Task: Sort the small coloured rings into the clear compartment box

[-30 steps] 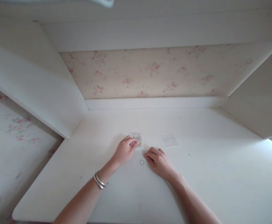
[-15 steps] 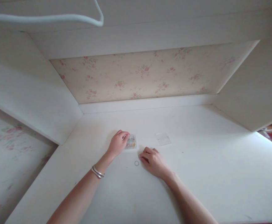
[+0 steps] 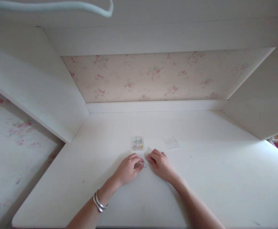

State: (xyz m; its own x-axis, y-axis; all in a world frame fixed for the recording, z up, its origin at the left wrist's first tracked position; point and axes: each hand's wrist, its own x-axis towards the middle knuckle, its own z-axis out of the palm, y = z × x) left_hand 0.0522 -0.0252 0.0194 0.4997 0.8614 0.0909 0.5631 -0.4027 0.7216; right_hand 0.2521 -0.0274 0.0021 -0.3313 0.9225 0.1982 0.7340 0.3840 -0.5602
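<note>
My left hand [image 3: 128, 168] lies on the white desk [image 3: 200, 178] with its fingertips pinched on a small thin ring [image 3: 144, 164]. Two silver bangles sit on that wrist. My right hand [image 3: 161, 163] rests just right of the ring, fingers curled down on the desk, with nothing visible in it. Beyond both hands stands a small clear box [image 3: 137, 143] with several compartments of tiny coloured pieces. It is apart from both hands.
A flat clear lid [image 3: 171, 142] lies to the right of the box. White side panels and a floral back wall [image 3: 153, 76] enclose the desk. A pale cord [image 3: 57, 5] hangs across the top of the view.
My left hand has left the clear box and come back toward me onto the ring. My right hand has hardly moved.
</note>
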